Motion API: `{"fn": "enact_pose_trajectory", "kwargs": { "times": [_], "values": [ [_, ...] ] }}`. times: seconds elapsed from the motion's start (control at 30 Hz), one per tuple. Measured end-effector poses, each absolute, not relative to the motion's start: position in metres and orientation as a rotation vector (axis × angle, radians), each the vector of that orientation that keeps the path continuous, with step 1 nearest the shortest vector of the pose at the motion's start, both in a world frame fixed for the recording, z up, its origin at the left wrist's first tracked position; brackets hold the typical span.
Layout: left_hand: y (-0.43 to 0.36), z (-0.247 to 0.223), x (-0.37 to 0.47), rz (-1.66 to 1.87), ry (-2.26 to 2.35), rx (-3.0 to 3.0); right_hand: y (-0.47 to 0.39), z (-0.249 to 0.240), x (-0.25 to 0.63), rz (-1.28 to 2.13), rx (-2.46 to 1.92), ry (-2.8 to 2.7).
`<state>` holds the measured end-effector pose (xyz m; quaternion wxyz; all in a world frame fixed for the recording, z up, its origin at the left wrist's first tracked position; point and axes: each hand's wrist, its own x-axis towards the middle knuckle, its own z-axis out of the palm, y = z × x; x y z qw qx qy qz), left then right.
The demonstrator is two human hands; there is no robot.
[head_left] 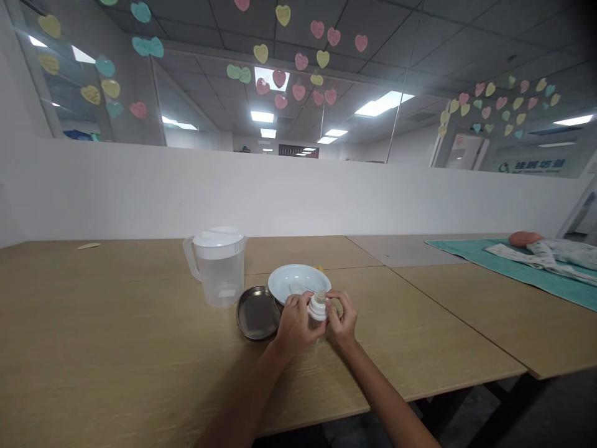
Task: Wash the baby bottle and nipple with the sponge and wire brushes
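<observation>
Between my two hands is a baby bottle (pixel 318 306) with a white collar and a pale teat on top. My left hand (pixel 295 325) is closed around its left side. Pinched against the collar and teat from the right are the fingers of my right hand (pixel 342 317). Most of the bottle's body is hidden by my hands. Just behind them stands a white bowl (pixel 280 275) with a small clear item (pixel 296 288) inside, too small to name. A shiny metal dish (pixel 257 314) sits left of my left hand, close against the bowl.
A clear lidded pitcher (pixel 221 274) with a handle stands behind the metal dish. Far right on the wooden table (pixel 140 348), a teal cloth (pixel 471 252) carries patterned fabric (pixel 566 252) and a brownish round object (pixel 525 239). A small yellowish piece (pixel 88 246) lies far left.
</observation>
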<state>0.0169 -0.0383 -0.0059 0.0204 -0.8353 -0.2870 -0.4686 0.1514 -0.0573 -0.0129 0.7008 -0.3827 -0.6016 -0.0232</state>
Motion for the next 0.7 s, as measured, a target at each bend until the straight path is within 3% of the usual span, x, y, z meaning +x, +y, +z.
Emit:
{"fn": "enact_pose_trajectory", "kwargs": {
  "times": [0.7],
  "values": [
    [-0.040, -0.004, 0.017, -1.439, -0.961, -2.601, -0.042, -0.014, 0.146, 0.456, -0.871, -1.109]
  ]
}}
